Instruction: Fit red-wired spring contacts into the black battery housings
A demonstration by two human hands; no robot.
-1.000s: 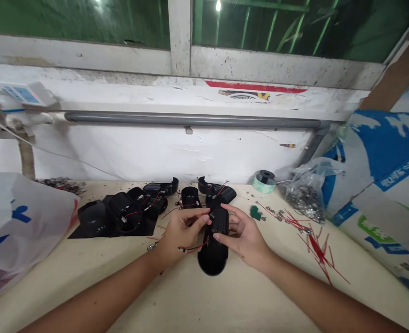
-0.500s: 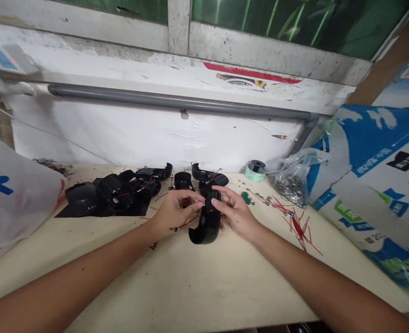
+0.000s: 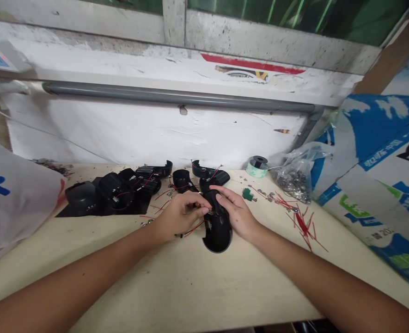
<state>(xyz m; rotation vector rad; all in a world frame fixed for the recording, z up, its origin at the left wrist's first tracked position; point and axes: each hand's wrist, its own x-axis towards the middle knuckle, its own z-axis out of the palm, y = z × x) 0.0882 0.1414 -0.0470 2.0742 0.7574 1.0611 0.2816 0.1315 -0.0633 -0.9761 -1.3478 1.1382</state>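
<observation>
- I see the black, curved plastic shell [image 3: 218,238] between both hands, over the pale wooden desk [image 3: 176,282]; can't tell if it touches.
- Long axis runs roughly near-to-far, rounded end toward the wearer.
- Right hand [image 3: 237,210] nearer: fingers gripping the shell's far right part, thumb on top.
- Left hand [image 3: 185,212]: shell lies right of its fingers, pinched together at the upper left edge; I can't tell what's between.
- Both forearms angle inward; thin red wire [image 3: 194,227] beside the left hand.
</observation>
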